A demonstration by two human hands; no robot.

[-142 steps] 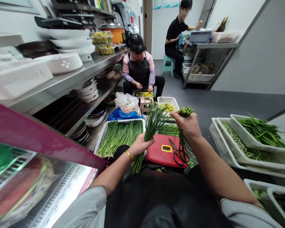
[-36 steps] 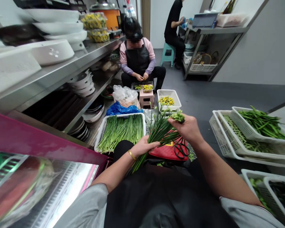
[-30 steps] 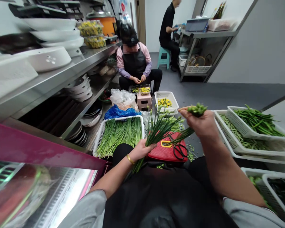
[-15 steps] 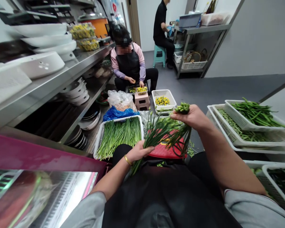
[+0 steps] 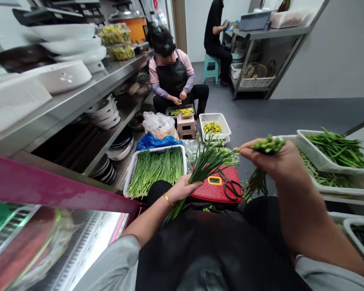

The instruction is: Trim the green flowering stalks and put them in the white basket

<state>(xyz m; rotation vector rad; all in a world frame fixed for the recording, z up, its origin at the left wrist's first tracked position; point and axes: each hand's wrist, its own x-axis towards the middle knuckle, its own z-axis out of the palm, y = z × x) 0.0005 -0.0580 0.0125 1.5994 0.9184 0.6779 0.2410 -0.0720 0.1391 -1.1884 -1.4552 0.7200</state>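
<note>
Holding in the left hand [image 5: 185, 189] a loose bunch of long, slim green stems with pale buds [image 5: 204, 163], bud ends fanned up and rightward over the left edge of a red textured plastic box [image 5: 204, 189]. Pinching in the right hand [image 5: 286, 161], past the box's right edge, a smaller clump of green-budded stems [image 5: 268, 144], buds on top, stalks hanging below. With black-handled metal scissors [image 5: 232, 190] near the box's right edge. Beyond its left edge, a white perforated plastic basket [image 5: 185, 159] full of green stems [image 5: 157, 171]. Farther off, a smaller white plastic basket [image 5: 214, 118] with yellow flowers [image 5: 212, 128], and beside it a pale pink plastic stool [image 5: 186, 127].
</note>
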